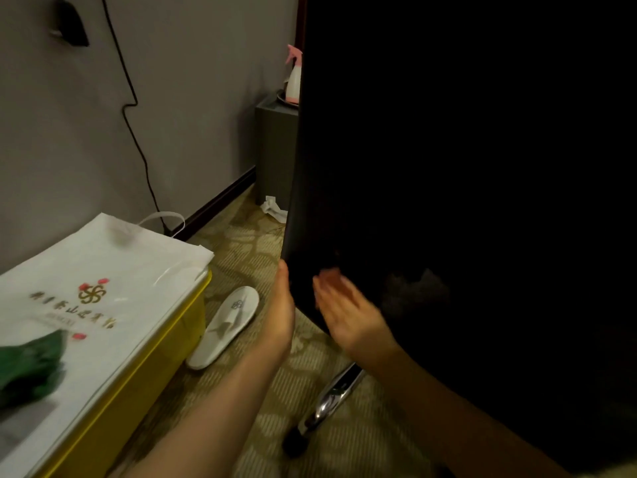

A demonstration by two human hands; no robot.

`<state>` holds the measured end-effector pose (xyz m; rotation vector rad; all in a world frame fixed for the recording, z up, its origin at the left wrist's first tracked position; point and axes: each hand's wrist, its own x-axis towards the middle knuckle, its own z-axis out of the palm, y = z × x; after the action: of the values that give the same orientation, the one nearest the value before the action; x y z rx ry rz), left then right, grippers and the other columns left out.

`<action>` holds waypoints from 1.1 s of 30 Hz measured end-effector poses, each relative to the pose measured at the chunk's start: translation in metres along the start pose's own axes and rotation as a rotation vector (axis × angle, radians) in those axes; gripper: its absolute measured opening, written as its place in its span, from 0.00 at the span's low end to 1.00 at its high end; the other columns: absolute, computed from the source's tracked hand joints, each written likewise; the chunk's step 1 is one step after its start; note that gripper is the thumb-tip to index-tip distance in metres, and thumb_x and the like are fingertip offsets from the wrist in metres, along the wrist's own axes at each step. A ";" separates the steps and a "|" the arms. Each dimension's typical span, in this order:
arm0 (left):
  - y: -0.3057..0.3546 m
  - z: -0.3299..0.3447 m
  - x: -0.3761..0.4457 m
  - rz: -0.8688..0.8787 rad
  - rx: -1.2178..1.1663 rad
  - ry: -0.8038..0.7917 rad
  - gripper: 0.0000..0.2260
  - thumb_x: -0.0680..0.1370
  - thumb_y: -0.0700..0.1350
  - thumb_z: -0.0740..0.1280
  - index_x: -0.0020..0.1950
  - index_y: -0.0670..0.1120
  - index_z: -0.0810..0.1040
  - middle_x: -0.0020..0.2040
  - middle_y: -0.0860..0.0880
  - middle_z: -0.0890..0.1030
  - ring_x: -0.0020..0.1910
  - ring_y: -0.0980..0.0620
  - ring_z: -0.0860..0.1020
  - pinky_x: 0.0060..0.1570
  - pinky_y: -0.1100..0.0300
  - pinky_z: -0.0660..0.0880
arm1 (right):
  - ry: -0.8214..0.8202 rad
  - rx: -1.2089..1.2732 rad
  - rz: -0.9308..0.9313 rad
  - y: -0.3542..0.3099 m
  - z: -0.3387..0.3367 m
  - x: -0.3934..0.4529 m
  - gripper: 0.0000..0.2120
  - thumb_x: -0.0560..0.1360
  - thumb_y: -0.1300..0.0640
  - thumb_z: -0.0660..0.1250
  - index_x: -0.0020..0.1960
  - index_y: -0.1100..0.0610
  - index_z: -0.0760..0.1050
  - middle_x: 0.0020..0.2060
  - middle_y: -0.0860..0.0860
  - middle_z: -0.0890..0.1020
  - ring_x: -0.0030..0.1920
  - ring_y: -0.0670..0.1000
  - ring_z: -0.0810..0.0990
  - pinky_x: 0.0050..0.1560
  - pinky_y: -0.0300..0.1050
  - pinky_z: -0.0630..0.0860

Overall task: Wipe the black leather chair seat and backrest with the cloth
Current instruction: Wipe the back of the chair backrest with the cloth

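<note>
The black leather chair point(465, 167) fills the right half of the view, with its dark backrest surface turned toward me. My left hand point(281, 312) grips the backrest's lower left edge, thumb on the near face and fingers hidden behind it. My right hand point(344, 308) lies against the backrest near that edge, fingers stretched out and blurred. Just right of this hand a dim grey patch point(417, 291) shows on the leather and may be the cloth. The dark hides whether the hand holds it.
A chrome chair leg with a black caster point(327, 401) stands on the patterned carpet below my hands. A white slipper point(224, 326) lies left of it. A yellow box with a white bag point(86, 305) is at the left. A pink spray bottle point(294, 77) stands on a grey stand.
</note>
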<state>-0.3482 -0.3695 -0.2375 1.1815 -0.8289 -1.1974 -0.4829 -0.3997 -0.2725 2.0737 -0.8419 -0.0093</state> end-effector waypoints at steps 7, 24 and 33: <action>-0.002 -0.009 -0.002 -0.093 -0.031 -0.005 0.25 0.80 0.58 0.43 0.72 0.48 0.62 0.66 0.54 0.69 0.63 0.53 0.72 0.58 0.61 0.59 | 0.102 0.008 0.026 0.052 -0.032 -0.044 0.22 0.72 0.62 0.54 0.64 0.61 0.74 0.65 0.55 0.74 0.67 0.53 0.68 0.74 0.52 0.39; -0.024 -0.050 -0.012 -0.233 -0.159 0.141 0.25 0.80 0.57 0.46 0.73 0.47 0.60 0.71 0.47 0.67 0.69 0.48 0.67 0.60 0.58 0.62 | 0.121 -0.041 0.113 0.040 -0.031 0.077 0.20 0.73 0.59 0.59 0.64 0.62 0.74 0.64 0.56 0.75 0.66 0.55 0.72 0.71 0.54 0.52; -0.019 -0.073 0.002 -0.224 -0.086 0.183 0.24 0.80 0.56 0.48 0.72 0.47 0.63 0.70 0.47 0.69 0.67 0.48 0.69 0.64 0.54 0.62 | -0.257 -0.230 -0.240 -0.031 -0.001 0.110 0.23 0.80 0.56 0.51 0.72 0.65 0.61 0.73 0.62 0.59 0.74 0.64 0.48 0.70 0.60 0.38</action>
<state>-0.2830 -0.3535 -0.2725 1.3158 -0.5127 -1.2706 -0.3803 -0.4490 -0.2629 1.9659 -0.7004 -0.4902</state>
